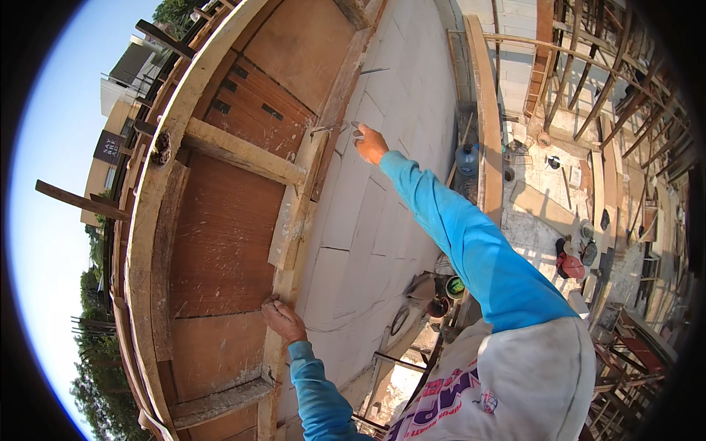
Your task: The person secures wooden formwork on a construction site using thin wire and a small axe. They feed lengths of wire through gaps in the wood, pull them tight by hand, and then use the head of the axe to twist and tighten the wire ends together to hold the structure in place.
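Observation:
My right hand (371,143) reaches up beside the white block wall, its fingers closed in a pinch. Whatever they hold is too small to make out. Close to the fingertips, a thin metal rod (329,128) sticks out from the upright timber of a wooden formwork frame. Lower down, my left hand (284,321) grips the edge of the long timber beam (294,246) with curled fingers. Brown plywood panels (224,235) splashed with pale mortar lie between the frame's timbers. A wooden crosspiece (246,152) spans the frame between my hands.
The block wall (353,228) runs along the frame's right side, with another thin rod (375,70) jutting from it. Far below are a blue water jug (467,159), a long plank (489,140), buckets (454,287) and a red item (570,264). Timber props (625,81) stand at the right.

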Available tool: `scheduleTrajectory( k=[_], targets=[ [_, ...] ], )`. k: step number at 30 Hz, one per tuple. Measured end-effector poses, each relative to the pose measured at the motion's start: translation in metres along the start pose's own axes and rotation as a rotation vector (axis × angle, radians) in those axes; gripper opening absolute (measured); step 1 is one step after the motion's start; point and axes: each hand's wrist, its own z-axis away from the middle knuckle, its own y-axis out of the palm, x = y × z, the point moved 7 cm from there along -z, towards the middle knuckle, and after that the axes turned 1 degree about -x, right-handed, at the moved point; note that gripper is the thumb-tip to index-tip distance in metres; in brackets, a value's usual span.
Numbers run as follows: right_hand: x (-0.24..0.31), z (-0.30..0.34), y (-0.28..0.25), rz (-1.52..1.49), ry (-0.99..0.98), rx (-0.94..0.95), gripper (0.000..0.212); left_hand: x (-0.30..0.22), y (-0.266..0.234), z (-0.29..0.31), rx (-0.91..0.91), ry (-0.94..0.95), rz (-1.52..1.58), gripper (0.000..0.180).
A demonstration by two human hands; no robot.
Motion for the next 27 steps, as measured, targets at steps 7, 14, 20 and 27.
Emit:
scheduleTrajectory(
  k=[7, 14, 20, 27],
  targets=[
    [-0.02, -0.024, 0.059, -0.976, 0.263, 0.212, 0.027, -0.002, 0.016, -0.004, -0.083, -0.062, -0.256, 0.026],
    [-0.017, -0.007, 0.091, -1.0, 0.369, 0.079, 0.01, -0.007, 0.014, -0.003, -0.098, -0.054, -0.414, 0.023],
    [-0.015, -0.027, 0.093, -0.452, 0.145, -0.006, 0.016, 0.0, 0.021, -0.004, -0.086, -0.095, -0.483, 0.022],
    [-0.014, -0.018, 0.113, -0.835, 0.334, -0.033, 0.016, -0.002, 0.019, -0.002, -0.128, -0.06, -0.492, 0.024]
  ],
)
